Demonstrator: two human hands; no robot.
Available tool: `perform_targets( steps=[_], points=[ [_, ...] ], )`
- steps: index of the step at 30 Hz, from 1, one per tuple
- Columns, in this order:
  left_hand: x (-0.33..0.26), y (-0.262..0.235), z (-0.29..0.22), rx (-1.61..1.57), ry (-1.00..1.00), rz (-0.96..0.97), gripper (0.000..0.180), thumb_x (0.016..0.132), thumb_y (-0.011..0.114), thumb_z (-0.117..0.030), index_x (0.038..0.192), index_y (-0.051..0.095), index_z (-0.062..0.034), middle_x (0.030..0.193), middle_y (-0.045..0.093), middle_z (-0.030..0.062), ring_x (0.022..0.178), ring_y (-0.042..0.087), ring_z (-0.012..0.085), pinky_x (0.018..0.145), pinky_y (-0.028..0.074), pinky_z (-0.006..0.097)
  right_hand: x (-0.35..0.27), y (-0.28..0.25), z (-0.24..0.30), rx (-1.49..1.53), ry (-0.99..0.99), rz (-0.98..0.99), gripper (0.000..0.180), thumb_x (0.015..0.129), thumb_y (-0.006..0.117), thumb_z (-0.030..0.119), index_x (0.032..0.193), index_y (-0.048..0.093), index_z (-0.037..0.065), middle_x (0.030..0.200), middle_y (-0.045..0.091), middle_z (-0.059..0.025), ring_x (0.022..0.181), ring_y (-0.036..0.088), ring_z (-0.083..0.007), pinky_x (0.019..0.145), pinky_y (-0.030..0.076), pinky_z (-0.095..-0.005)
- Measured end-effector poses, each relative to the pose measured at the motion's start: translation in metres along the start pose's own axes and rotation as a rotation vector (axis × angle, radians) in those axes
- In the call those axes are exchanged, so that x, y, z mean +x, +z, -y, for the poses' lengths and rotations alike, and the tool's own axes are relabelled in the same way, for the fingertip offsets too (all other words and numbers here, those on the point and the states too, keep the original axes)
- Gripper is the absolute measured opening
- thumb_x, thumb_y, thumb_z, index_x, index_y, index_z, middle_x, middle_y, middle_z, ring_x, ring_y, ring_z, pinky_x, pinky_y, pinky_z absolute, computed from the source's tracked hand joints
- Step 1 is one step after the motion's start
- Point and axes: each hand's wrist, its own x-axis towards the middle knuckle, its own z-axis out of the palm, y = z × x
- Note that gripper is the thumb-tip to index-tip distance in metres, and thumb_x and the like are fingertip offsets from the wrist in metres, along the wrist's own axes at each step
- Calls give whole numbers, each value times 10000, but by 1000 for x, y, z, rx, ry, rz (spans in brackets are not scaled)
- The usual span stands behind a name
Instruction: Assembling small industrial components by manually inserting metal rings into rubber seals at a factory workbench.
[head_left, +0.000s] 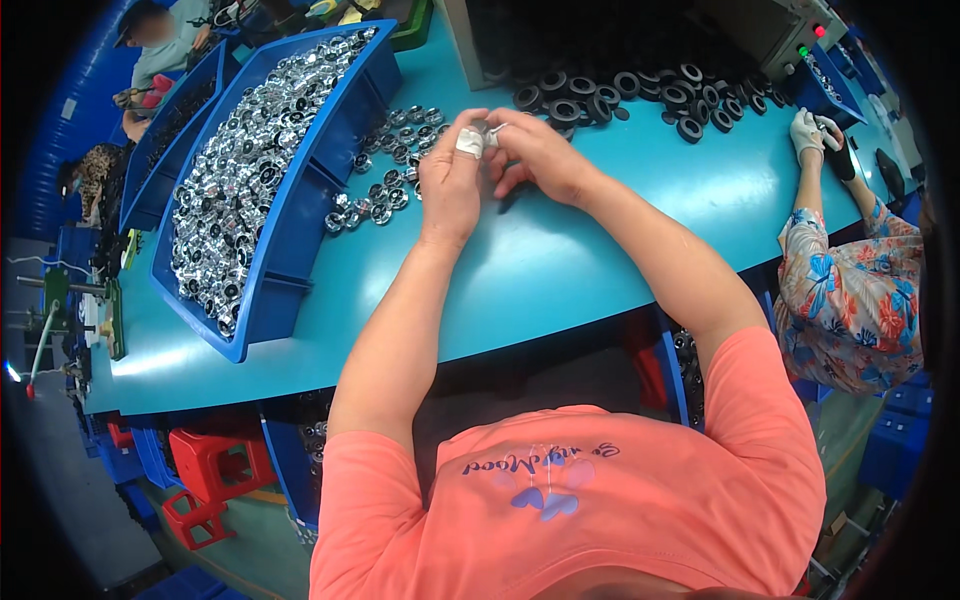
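Note:
My left hand [452,185] and my right hand [545,160] meet above the turquoise table [560,270], fingers closed together around something small. Only a pale, shiny bit shows between the fingertips, so its kind is hidden. White tape wraps a digit of the left hand. Just left of my hands, several loose shiny silver wheel-like parts with dark centres [381,213] lie on the tabletop. Beyond my right hand spreads a pile of black rubber rings, like small tyres [690,129].
A long blue bin [272,312] heaped with silver parts stands at the left, another blue bin [133,200] behind it. A dark-mouthed machine housing [460,45] rises at the back. At the right, a co-worker's gloved hand [806,135] rests near a small blue bin [835,105]. Red stools [215,465] stand below left.

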Motion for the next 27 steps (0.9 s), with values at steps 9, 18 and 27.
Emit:
perform_targets(
  steps=[9, 18, 27],
  points=[
    [3, 0, 17, 288, 221, 10, 299, 1020, 517, -204, 1254, 641, -67, 902, 626, -15, 707, 478, 15, 573, 381, 191, 5, -5, -9, 15, -83, 5, 278, 886, 550, 172, 1100, 584, -2, 1010, 606, -61, 868, 616, -146, 726, 571, -308],
    [5, -10, -9, -328, -203, 83, 352, 1034, 494, -257, 1283, 569, -20, 1014, 648, 44, 747, 523, 80, 539, 402, 209, 1, -9, -4, 88, -27, 55, 303, 884, 612, 167, 1133, 590, -4, 959, 650, -69, 877, 623, -132, 780, 547, -308],
    [8, -11, 1, -325, -188, 70, 305, 1056, 443, -323, 1107, 551, -43, 872, 611, 70, 669, 544, 114, 492, 441, 245, 2, -17, -3, 133, 20, 151, 230, 894, 656, 157, 1087, 613, 40, 923, 654, -34, 856, 613, -88, 770, 505, -268]
  ],
)
